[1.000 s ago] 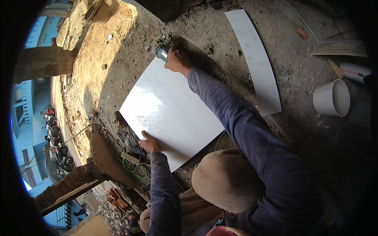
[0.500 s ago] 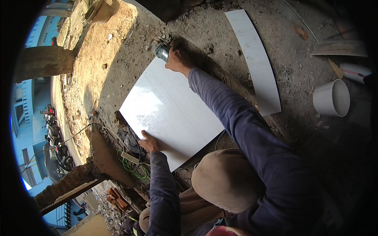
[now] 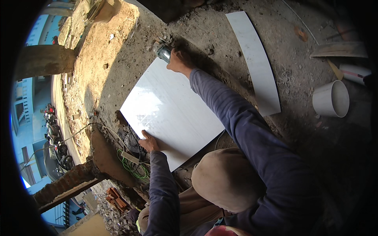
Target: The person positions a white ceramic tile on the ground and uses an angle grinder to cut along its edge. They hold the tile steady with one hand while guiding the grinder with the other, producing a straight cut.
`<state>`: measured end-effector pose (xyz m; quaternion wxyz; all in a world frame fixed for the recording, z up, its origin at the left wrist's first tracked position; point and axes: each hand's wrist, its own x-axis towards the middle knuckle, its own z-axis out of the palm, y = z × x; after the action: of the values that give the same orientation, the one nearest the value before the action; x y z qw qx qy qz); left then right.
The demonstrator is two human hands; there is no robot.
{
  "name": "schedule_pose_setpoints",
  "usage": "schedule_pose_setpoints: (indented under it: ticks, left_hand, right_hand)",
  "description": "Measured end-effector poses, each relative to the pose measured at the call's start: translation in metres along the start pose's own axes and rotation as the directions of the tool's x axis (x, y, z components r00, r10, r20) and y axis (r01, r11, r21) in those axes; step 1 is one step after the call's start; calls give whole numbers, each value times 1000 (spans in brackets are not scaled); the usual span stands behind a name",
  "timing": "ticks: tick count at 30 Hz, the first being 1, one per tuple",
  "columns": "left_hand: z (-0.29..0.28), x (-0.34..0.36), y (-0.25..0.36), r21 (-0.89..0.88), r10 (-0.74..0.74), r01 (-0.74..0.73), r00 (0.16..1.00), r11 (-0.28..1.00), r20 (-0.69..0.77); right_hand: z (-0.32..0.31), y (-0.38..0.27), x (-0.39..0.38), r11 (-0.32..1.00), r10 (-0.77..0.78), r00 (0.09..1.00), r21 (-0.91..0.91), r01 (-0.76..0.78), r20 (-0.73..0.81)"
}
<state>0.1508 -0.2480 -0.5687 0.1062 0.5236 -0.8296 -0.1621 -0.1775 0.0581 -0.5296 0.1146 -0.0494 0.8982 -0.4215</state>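
A large white glossy tile lies on the dirt ground in front of my bent knee. My right hand is wrapped round a grey-green angle grinder at the tile's top corner; the grinder's disc is hard to make out. My left hand grips the tile's lower-left edge. Right of the tile lies a separate long, narrow white strip with a curved edge.
A white cylindrical container stands at right. Cables and green cord lie beside my left arm. A broken brick ledge, orange bricks, rubble, parked motorbikes and a blue building fill the left side.
My right hand and the grinder appear very slightly shifted right and down, along with the surroundings at the top of the view. Otherwise both hands keep their positions.
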Motion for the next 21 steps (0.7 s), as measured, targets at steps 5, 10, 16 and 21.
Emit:
schedule_pose_setpoints:
  ticks: [5, 10, 16, 21]
  left_hand:
    - [0, -4, 2, -23, 4, -5, 999, 1000, -32]
    - [-2, -4, 5, 1, -21, 21, 1000, 1000, 1]
    - [-1, -7, 4, -50, 20, -22, 999, 999, -46]
    - [0, -3, 1, -12, 14, -14, 999, 1000, -32]
  right_hand:
    - [-1, -1, -3, 999, -18, 1000, -39, 17, -24]
    - [-1, 0, -4, 1000, -2, 1000, -20, 1, -23]
    - [0, 1, -5, 999, 39, 999, -6, -39, -4]
    - [-1, 3, -6, 1000, 22, 1000, 6, -22, 2]
